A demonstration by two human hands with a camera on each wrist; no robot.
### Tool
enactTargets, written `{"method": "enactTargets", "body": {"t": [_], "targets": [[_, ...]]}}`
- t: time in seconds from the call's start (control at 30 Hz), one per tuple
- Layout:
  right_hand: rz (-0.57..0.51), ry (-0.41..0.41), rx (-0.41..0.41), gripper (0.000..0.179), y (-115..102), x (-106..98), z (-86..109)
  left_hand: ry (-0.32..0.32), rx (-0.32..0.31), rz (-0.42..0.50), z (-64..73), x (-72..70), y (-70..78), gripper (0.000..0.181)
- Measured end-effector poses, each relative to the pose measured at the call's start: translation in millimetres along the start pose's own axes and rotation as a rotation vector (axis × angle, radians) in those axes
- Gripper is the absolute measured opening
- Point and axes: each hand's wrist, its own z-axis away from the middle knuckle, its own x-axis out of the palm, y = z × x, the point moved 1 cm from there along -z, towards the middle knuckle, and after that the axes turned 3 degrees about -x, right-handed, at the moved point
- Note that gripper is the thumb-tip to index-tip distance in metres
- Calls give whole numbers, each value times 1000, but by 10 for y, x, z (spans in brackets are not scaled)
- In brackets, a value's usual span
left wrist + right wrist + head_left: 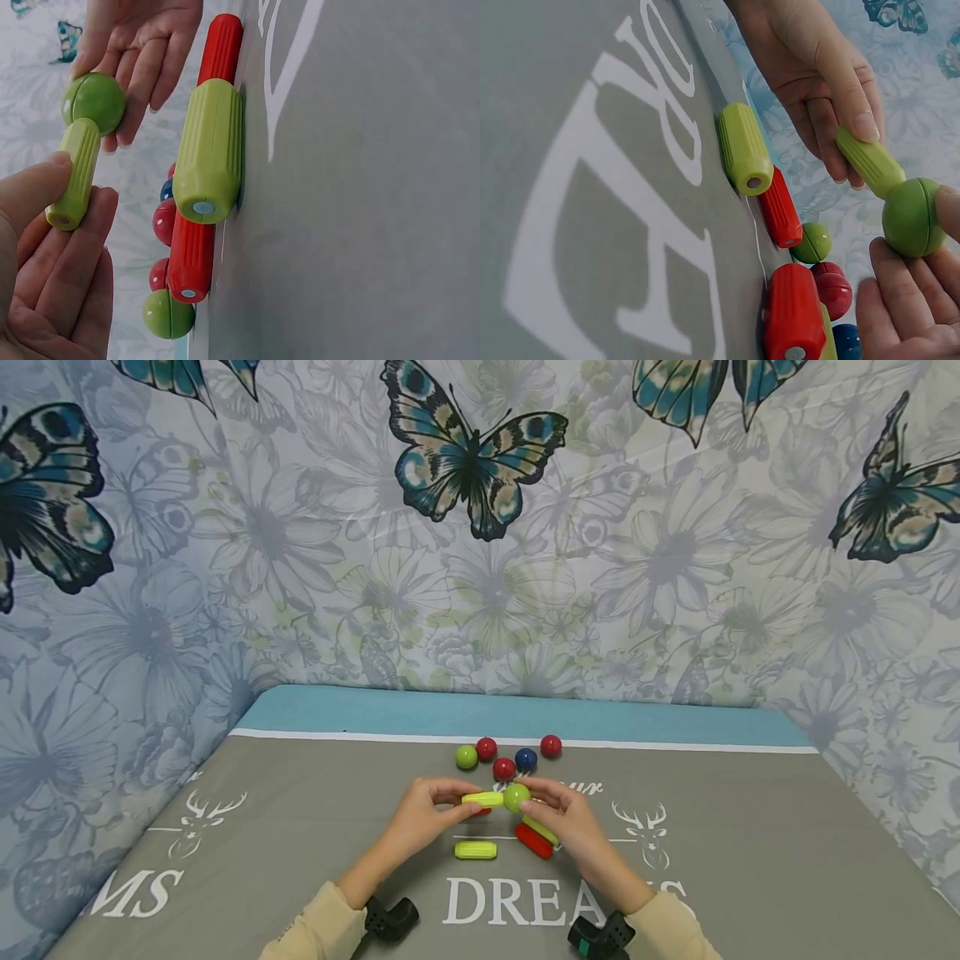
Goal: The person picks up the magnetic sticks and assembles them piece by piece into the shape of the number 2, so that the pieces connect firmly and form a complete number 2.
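Note:
In the head view my left hand [420, 814] pinches a yellow-green ridged rod [482, 798] between thumb and fingers. My right hand [576, 821] holds a green ball [516, 797] at the rod's right end. Rod and ball touch end to end, raised above the table, as the left wrist view shows with the rod [78, 169] and ball [96, 102]. Below them lie a yellow-green rod [476, 850] and a red rod [534, 841]. Another yellow-green rod [542, 830] lies against that red one, partly hidden by the right hand. A further red rod [193, 259] shows in the left wrist view.
Behind the hands sit a green ball [466, 757], a blue ball [527, 760] and red balls [551, 746] on the grey printed tablecloth [300, 827]. A light blue strip [360, 703] runs along the far edge, before a butterfly-patterned cloth backdrop [300, 568].

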Motion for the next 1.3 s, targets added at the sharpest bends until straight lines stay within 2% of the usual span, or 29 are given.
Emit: {"method": "enactTargets", "body": {"t": [0.17, 0.37, 0.6, 0.73, 0.87, 1.0, 1.3], "targets": [[1, -57, -34, 44, 7, 12, 3, 13, 15, -18, 10, 21, 24, 20], [48, -127, -40, 43, 27, 75, 10, -18, 35, -33, 22, 65, 32, 20], [68, -109, -16, 34, 68, 94, 13, -64, 52, -25, 13, 100, -22, 18], [91, -109, -14, 28, 81, 90, 12, -74, 28, -22, -29, 134, -209, 19], [168, -78, -25, 24, 84, 81, 12, -86, 6, -15, -57, 155, -352, 20], [230, -37, -27, 20, 78, 79, 16, -99, 19, 4, -58, 156, -370, 20], [192, -41, -28, 19, 125, 80, -1, -94, -5, -1, -53, 159, -345, 19]]}}
